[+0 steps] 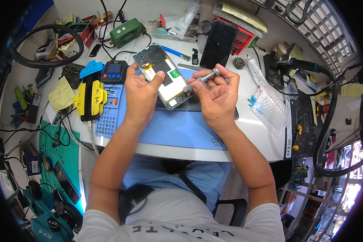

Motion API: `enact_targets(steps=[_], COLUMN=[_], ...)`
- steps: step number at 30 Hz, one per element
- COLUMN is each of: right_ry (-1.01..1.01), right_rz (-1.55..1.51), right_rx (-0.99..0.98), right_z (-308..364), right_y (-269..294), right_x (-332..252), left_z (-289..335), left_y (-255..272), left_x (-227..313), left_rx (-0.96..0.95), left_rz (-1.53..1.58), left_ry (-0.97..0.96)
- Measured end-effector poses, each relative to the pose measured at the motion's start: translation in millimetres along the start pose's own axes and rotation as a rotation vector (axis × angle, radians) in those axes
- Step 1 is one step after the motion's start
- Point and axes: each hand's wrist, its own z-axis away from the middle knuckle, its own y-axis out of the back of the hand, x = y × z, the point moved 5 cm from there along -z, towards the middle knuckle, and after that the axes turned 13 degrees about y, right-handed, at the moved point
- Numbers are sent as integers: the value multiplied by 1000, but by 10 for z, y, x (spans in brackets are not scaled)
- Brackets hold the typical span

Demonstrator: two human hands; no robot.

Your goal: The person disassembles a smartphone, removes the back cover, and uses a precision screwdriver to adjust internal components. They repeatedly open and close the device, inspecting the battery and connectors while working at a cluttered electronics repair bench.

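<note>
My left hand (142,94) grips an opened smartphone (163,72) by its left edge, with the thumb across its inside. The phone is tilted above the blue work mat (177,129), its back cover off and its white battery, black board area and yellow flex showing. A silver precision screwdriver (208,77) is pinched between the fingers of my right hand (220,97). Its tip end points at the phone's lower right part; whether it touches a screw there is too small to tell.
Behind the phone lie a blue-handled blade (175,53) and a dark phone (219,44) leaning on a red box. Left stand a yellow clamp holder (90,99), a small device with a screen (115,71) and a green box (126,34). Bubble wrap (270,109) lies right.
</note>
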Motion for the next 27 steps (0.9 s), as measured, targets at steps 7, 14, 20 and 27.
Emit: enact_targets(steps=[7, 14, 20, 27], right_ry=[173, 625, 724, 528], right_rz=[82, 274, 375, 277], right_rx=[-100, -243, -226, -233], right_z=[23, 90, 40, 84], right_y=[-22, -168, -55, -30], right_x=[-54, -202, -427, -368], left_z=[19, 26, -1, -71], left_y=[-9, 29, 45, 186], left_x=[10, 12, -73, -140], left_rx=[7, 16, 38, 41], left_rz=[-3, -42, -102, -199], left_ry=[-7, -35, -46, -76])
